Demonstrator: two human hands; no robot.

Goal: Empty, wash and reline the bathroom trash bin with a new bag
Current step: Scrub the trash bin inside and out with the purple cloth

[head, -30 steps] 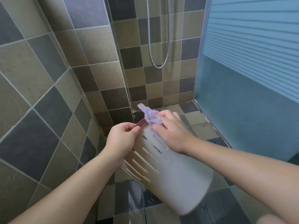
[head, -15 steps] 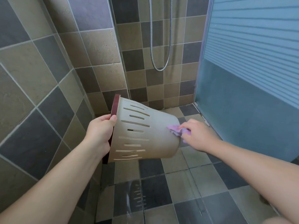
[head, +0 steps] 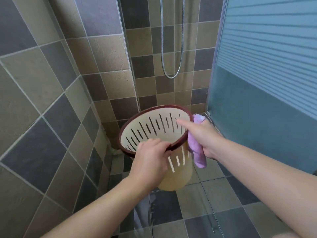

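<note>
Tiled shower: 1 slotted bin (head: pixel 159 127), left hand (head: pixel 151 162) gripping rim, right hand (head: pixel 204 136) pinching 1 purple cloth (head: pixel 197 152).

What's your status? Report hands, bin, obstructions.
Left hand grips dark red rim of slotted beige plastic bin, held off floor. Right hand holds purple cloth against rim. Nothing in the way.

Both bare forearms reach forward from the bottom of the view. The left hand (head: pixel 151 160) curls its fingers over the near rim of the trash bin (head: pixel 154 127) and grips it. The right hand (head: pixel 204 136) (thumb extended inside the bin's mouth) pinches a purple cloth (head: pixel 197 152) against the outer rim.
</note>
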